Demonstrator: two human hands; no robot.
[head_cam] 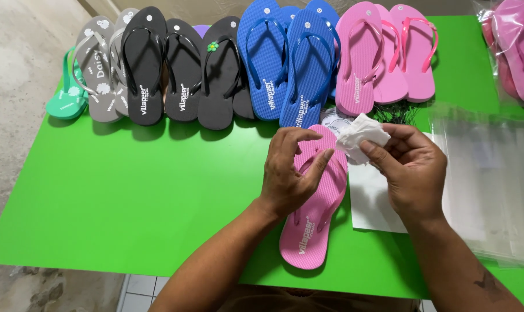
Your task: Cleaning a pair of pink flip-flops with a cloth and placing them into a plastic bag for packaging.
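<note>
Pink flip-flop (314, 225) flat on green table (129, 202), left hand (288, 173) resting open on it, right hand (409, 170) pinching crumpled white cloth (361, 136)

Looks like a small footwear packing spot or shop stall: a bright green surface (129, 190) carries a row of new flip-flops (244, 63) in grey, black, blue and pink, clear plastic bags (493, 173) are stacked at one side, with bare concrete floor (19, 58) beyond
</note>
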